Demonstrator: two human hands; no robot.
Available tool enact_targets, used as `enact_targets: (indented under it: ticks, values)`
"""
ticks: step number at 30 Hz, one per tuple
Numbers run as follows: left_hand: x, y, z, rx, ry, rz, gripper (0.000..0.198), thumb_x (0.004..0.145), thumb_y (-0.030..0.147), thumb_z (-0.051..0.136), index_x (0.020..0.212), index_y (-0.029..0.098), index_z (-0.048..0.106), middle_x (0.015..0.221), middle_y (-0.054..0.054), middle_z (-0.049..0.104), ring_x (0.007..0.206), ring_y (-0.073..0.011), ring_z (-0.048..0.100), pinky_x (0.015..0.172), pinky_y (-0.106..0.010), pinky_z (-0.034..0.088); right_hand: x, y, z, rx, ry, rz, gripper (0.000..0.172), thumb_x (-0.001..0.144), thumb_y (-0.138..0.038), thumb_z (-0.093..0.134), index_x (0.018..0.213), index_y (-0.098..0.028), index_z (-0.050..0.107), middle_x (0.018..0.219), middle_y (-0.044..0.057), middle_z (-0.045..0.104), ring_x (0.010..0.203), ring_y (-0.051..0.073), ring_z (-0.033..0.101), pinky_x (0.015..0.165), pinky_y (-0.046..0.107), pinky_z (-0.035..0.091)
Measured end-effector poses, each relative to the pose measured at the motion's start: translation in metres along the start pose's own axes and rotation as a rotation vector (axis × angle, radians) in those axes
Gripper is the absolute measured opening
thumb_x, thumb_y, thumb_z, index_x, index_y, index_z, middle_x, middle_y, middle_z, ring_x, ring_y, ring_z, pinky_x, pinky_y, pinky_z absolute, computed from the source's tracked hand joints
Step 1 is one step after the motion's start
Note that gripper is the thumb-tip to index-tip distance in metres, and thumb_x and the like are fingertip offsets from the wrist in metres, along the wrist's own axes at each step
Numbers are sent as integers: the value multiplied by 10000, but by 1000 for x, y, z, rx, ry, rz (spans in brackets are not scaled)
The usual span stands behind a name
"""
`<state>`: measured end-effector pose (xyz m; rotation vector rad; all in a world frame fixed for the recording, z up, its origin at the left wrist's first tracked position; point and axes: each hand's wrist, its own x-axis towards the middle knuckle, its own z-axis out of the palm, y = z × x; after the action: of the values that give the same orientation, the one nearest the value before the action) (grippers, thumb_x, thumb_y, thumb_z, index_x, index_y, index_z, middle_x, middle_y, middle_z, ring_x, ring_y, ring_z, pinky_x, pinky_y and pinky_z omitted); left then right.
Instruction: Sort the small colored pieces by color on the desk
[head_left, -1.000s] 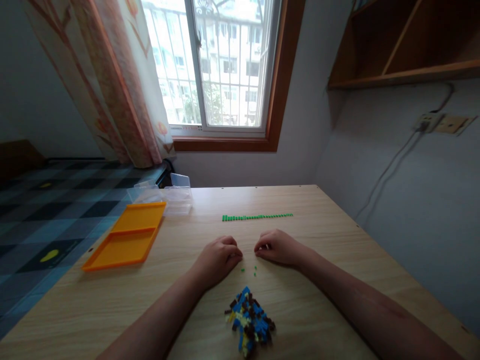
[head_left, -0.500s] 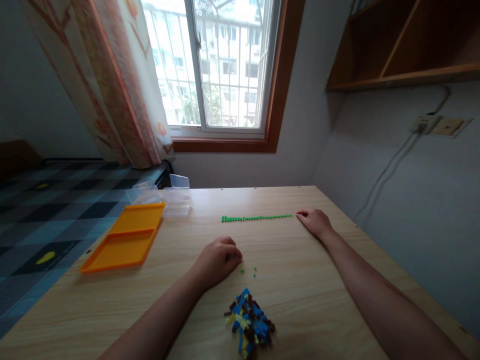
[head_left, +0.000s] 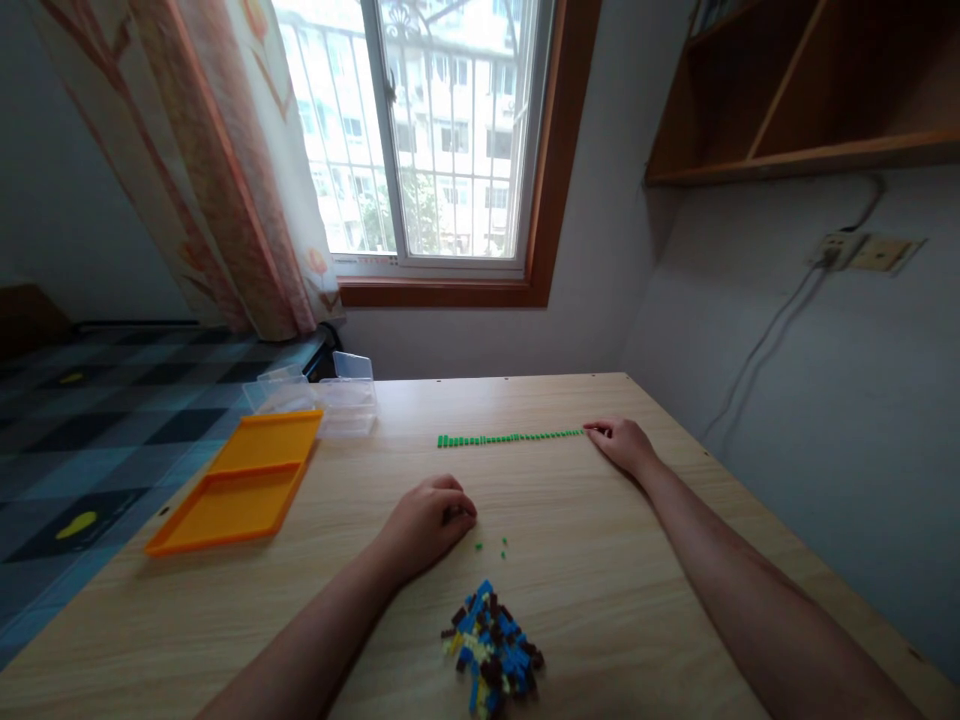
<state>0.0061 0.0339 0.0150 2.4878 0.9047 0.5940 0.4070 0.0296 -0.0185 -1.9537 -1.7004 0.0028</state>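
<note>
A long row of small green bricks lies across the wooden table. My right hand rests at the row's right end, fingertips pinched together and touching the last green piece. My left hand lies on the table nearer to me, fingers curled under; what they hold is hidden. Just right of it lie a few loose green bricks. A pile of blue, brown and yellow bricks sits close to me in the middle.
An open orange case lies at the table's left edge, with clear plastic boxes behind it. A window and curtain stand beyond the table; a grey wall with a socket and cable runs along the right.
My right hand went from beside my left hand to the right end of the green row. The left hand stayed put. One loose green brick fewer lies near my left hand.
</note>
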Motion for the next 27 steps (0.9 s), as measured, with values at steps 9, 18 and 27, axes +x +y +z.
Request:
enact_targets:
  ticks: [9, 18, 27]
  values:
    - [0, 3, -2, -7, -8, -14, 125, 785, 158, 667, 798, 232, 768, 875, -28, 677, 838, -168, 629, 747, -259, 487, 0, -4, 2, -37, -7, -17, 266, 881, -330, 566, 987, -256, 800, 1029, 41, 771, 906, 223, 693, 758, 304, 503]
    - [1, 2, -1, 3, -23, -12, 130, 799, 164, 670, 814, 238, 776, 886, -27, 676, 862, -169, 627, 772, -258, 478, -2, -5, 4, -30, 23, -10, 265, 873, -339, 568, 966, -267, 805, 1010, 31, 775, 901, 220, 692, 742, 297, 498]
    - [0, 1, 1, -2, -33, -32, 135, 804, 194, 669, 838, 249, 788, 915, -35, 680, 895, -182, 625, 811, -277, 476, -2, -4, 4, 11, 90, -12, 252, 847, -311, 575, 929, -244, 804, 983, 42, 778, 866, 218, 694, 740, 298, 501]
